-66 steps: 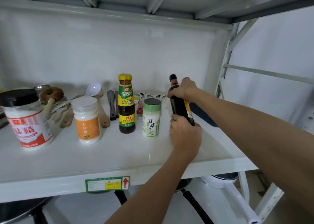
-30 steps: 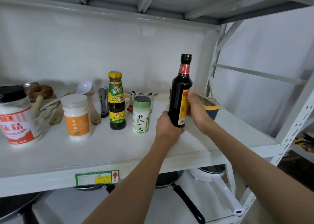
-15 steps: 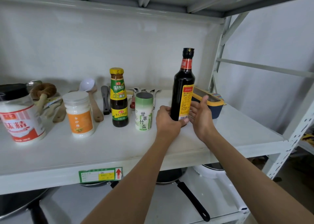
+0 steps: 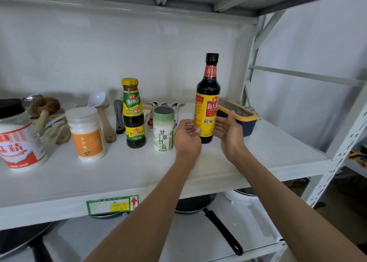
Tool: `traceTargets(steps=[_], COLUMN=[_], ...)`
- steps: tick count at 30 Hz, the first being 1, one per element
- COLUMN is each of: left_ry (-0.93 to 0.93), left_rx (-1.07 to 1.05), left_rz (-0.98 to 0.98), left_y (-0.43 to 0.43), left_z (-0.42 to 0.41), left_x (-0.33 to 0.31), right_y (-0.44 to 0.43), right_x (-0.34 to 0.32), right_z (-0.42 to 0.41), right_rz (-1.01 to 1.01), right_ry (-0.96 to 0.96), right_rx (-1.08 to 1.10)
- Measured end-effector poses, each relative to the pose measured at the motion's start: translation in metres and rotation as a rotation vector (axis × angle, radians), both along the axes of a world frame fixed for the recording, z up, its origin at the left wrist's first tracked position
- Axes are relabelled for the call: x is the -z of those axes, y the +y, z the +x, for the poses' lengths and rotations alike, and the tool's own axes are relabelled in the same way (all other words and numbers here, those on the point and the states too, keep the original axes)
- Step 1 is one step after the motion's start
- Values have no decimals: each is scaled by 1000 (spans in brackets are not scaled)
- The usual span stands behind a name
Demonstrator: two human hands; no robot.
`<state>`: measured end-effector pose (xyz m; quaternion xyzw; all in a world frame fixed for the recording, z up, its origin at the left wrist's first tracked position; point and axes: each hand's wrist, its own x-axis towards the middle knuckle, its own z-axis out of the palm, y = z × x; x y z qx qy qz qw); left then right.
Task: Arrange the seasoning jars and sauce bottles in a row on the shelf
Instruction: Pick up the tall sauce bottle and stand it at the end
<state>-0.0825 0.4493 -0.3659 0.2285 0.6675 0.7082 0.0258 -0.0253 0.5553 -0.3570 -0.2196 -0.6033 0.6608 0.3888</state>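
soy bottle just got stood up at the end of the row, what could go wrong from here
1. The soy bottle is tall and narrow, and both hands are close: the left hand seems to touch it low down, the right hand is open beside it. A nudge could tip it.
2. The blue box sits right behind, so a fall could hit it.
3. The salt jar is near the left hand.

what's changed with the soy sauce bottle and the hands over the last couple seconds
The soy sauce bottle, earlier tilted in both hands, now stands upright right of the green salt jar. The right hand has let go; the left hand barely touches it. The other jars stayed put.
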Motion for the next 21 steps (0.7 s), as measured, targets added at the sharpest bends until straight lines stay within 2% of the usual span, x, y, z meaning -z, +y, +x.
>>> traceTargets(steps=[4,9,14,21], left_ry=[10,2,48,16], left_rx=[21,77,26,120], left_rz=[53,59,4,10], left_y=[0,-4,-6,-6], left_z=[1,3,4,4], left_x=[0,-1,-3,-2], right_y=[-2,-3,-4,-10], right_x=[1,-1,-2,-2], right_z=[0,3,2,11], right_rz=[30,17,72,132], right_ry=[-25,-11,-27,46], right_rx=[-63,16,34,-138])
